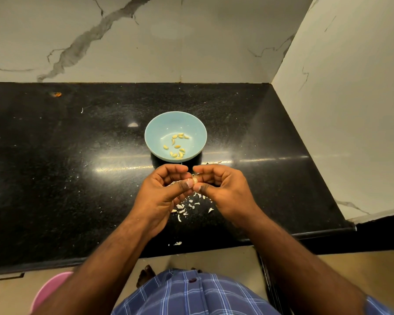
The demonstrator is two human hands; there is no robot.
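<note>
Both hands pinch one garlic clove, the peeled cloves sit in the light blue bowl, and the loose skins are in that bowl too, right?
No. The head view shows the loose skins scattered on the black countertop, not in the light blue bowl. The rest holds: left hand and right hand pinch one garlic clove; peeled cloves lie in the bowl.

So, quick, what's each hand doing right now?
Left hand: closed, pinching a small garlic clove.
Right hand: closed, pinching the same garlic clove.
</note>
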